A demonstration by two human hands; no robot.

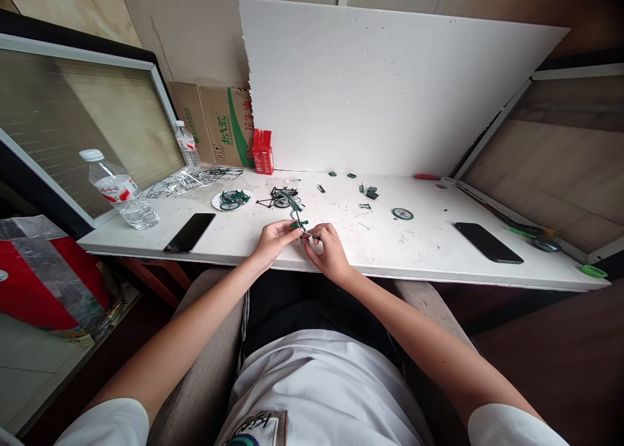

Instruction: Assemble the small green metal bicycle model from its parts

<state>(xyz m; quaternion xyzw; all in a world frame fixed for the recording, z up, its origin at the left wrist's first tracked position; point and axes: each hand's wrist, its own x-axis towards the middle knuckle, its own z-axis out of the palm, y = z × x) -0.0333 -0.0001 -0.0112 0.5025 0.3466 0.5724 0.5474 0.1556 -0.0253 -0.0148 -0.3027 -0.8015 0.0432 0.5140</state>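
Near the front edge of the white table, my left hand (274, 241) is closed on a small green model frame (297, 223), pinching it between thumb and fingers. Close beside it, my right hand (330, 251) is closed around a thin dark piece (315, 236), whose tip meets the frame; its kind is too small to make out. Just beyond my hands lie black model parts with a spoked wheel (280, 199). A white plate (216, 205) to the left holds green parts (234, 199). Farther right, a green-rimmed spoked wheel (403, 213) lies flat.
A black phone (190, 233) lies left and another phone (489, 242) right. Water bottles (121, 192) stand at the left, near plastic bags and part frames (195, 181). A red box (263, 152) and a white board (390, 95) stand at the back. Small green parts (371, 192) are scattered.
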